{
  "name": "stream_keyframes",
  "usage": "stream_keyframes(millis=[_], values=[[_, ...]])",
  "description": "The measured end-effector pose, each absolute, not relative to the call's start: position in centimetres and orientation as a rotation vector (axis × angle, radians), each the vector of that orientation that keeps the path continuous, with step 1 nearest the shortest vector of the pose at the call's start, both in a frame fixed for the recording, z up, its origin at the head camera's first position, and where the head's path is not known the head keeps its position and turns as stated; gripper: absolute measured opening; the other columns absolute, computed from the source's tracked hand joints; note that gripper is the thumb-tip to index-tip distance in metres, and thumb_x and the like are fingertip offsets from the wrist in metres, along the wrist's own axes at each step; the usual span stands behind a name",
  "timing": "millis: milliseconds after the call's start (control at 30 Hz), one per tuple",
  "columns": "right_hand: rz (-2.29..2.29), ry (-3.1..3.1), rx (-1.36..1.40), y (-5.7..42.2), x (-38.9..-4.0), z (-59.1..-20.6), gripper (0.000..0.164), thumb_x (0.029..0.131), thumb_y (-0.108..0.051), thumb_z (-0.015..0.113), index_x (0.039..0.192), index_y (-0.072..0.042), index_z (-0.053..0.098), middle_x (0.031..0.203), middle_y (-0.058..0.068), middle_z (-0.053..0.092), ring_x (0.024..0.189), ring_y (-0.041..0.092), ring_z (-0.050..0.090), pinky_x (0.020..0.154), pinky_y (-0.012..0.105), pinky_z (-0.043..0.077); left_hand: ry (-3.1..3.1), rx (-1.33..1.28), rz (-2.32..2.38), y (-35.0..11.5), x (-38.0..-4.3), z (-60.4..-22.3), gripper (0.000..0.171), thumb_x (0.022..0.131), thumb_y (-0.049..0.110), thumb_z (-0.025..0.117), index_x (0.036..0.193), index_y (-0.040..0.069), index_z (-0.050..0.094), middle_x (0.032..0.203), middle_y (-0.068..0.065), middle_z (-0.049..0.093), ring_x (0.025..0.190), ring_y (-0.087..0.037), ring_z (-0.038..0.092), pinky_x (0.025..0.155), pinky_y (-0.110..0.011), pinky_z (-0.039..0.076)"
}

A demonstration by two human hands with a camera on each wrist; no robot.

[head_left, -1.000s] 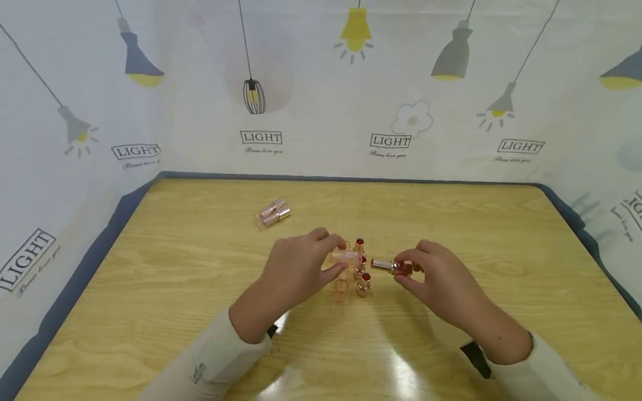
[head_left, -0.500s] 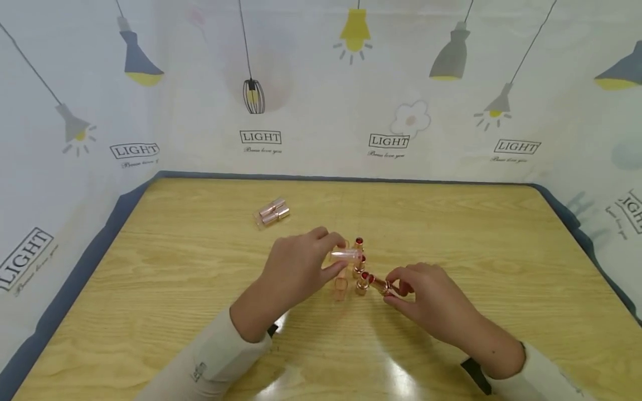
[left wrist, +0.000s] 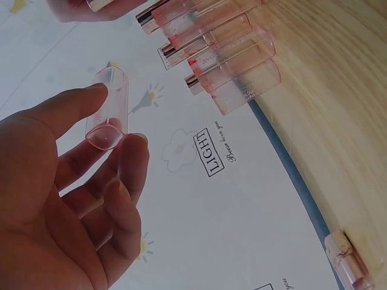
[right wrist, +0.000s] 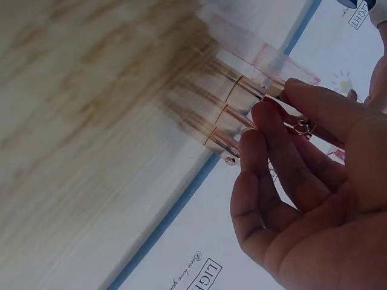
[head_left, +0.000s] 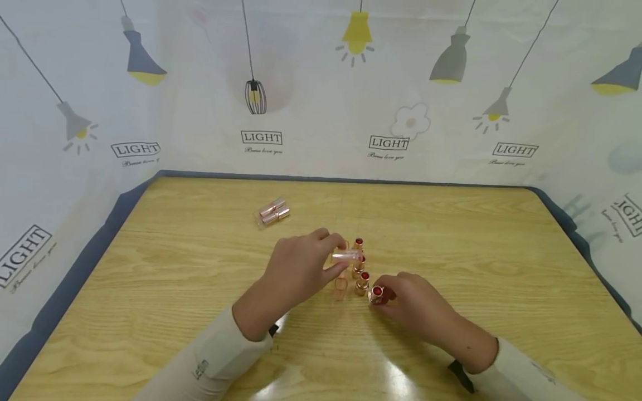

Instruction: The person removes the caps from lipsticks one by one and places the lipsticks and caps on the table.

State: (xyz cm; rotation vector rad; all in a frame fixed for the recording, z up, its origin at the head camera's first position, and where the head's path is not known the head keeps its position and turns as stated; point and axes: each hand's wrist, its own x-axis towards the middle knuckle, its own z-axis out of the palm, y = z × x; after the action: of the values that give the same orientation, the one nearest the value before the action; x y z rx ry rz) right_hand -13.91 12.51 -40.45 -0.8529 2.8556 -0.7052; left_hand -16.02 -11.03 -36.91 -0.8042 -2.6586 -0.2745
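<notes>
In the head view my left hand (head_left: 296, 267) pinches a clear pink lipstick cap (head_left: 346, 256) above the table. The left wrist view shows this see-through cap (left wrist: 109, 109) between thumb and fingertips. My right hand (head_left: 421, 306) grips a rose-gold lipstick (head_left: 376, 294) upright at the near end of a short row, its red tip facing up. Beside it stand uncapped lipsticks, the closest (head_left: 363, 284) a small gap away and the farthest (head_left: 359, 244) at the back. Left of the row stand clear caps (head_left: 341, 288), partly hidden by my left hand.
Two rose-gold lipsticks with clear caps (head_left: 273, 213) lie side by side farther back on the left. The wooden table (head_left: 200, 250) ends at a dark blue edge (head_left: 401, 182), with a lamp-printed curtain (head_left: 311, 111) behind and at both sides.
My right hand has moved down and toward me, turning the lipstick from lying sideways to upright at the row's near end. My left hand with the cap stays almost still.
</notes>
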Motion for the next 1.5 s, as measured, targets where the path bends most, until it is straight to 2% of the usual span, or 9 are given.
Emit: stream_keyframes(millis=[367,600,1033,1367,1500], values=[[-0.743,2.796,-0.795,11.9,-14.2,-41.1,0.014,0.082,-0.017,0.083,0.084,-0.013,0.07,0.073,-0.009,0.069,0.066,0.0,0.06,0.062,0.021,0.05,-2.7,-0.798,-0.282,-10.9,-16.1,-36.8,0.028,0.088,0.045,0.075,0.105,0.023,0.072,0.088,0.007,0.069,0.051,-0.004,0.046,0.042,-0.019,0.029],[-0.767,2.733,-0.829,11.6,-14.3,-41.7,0.015,0.082,-0.014,0.082,0.092,-0.011,0.071,0.077,-0.009,0.07,0.07,-0.002,0.062,0.065,0.02,0.052,-2.673,-0.814,-0.276,-10.9,-16.0,-37.1,0.029,0.088,0.046,0.075,0.105,0.022,0.071,0.088,0.007,0.07,0.05,-0.004,0.045,0.042,-0.019,0.028],[-0.693,2.753,-0.851,11.4,-14.6,-41.9,0.015,0.082,-0.016,0.081,0.085,-0.015,0.067,0.07,-0.013,0.061,0.063,-0.004,0.051,0.06,0.019,0.045,-2.71,-0.799,-0.365,-10.8,-16.0,-37.1,0.029,0.089,0.046,0.074,0.106,0.023,0.07,0.088,0.008,0.071,0.053,-0.003,0.048,0.044,-0.019,0.032],[-0.667,2.752,-0.834,11.3,-14.6,-41.8,0.017,0.081,-0.017,0.081,0.079,-0.016,0.065,0.067,-0.013,0.057,0.061,-0.001,0.046,0.057,0.019,0.04,-2.798,-0.821,-0.51,-10.6,-15.9,-36.7,0.027,0.088,0.041,0.074,0.106,0.022,0.067,0.086,0.012,0.073,0.046,-0.001,0.033,0.042,-0.021,0.025],[-0.662,2.754,-0.846,11.3,-14.6,-41.8,0.016,0.081,-0.017,0.081,0.08,-0.017,0.065,0.068,-0.014,0.058,0.061,-0.002,0.047,0.058,0.019,0.042,-2.84,-0.827,-0.565,-10.6,-15.8,-36.7,0.028,0.087,0.041,0.074,0.107,0.023,0.064,0.078,0.012,0.07,0.049,0.0,0.039,0.044,-0.021,0.031]])
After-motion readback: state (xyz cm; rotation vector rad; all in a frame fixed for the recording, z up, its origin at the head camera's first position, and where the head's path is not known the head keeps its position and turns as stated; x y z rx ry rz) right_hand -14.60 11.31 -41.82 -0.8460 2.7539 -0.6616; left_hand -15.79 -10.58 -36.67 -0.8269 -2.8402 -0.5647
